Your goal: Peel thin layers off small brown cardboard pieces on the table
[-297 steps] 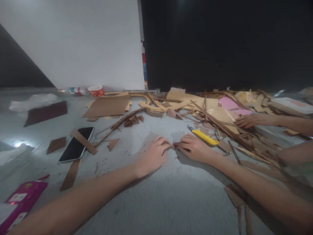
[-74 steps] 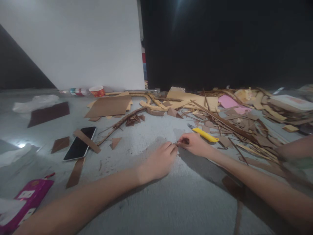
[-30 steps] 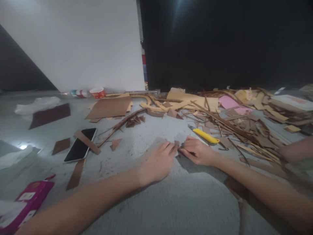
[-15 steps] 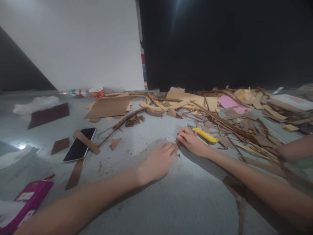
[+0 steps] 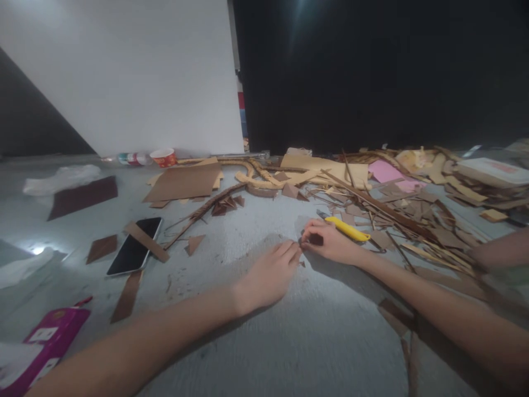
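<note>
My left hand (image 5: pixel 270 273) rests on the grey surface, its fingers pressed together and meeting the fingertips of my right hand. In a pinch, thumb against fingers, my right hand (image 5: pixel 326 242) touches a small dark brown piece (image 5: pixel 302 244) between the two hands. Most of that piece is covered by fingers, so its shape cannot be made out. A yellow utility knife (image 5: pixel 347 228) lies just beyond my right hand, its blade end pointing left. A tiny brown scrap (image 5: pixel 302 264) sits below the fingertips.
At left, a phone (image 5: pixel 134 248) lies under a brown strip, near a magenta packet (image 5: pixel 58 331). Brown sheets (image 5: pixel 184 182), a paper cup (image 5: pixel 163 157) and twisted brown strips line the back. Scraps (image 5: pixel 413 215) pile at right, beside another person's blurred arm (image 5: pixel 502 256).
My right hand's fingers have curled from lying flatter into a rounded pinch, with a gap now showing between thumb and forefinger. The left hand has stayed nearly still.
</note>
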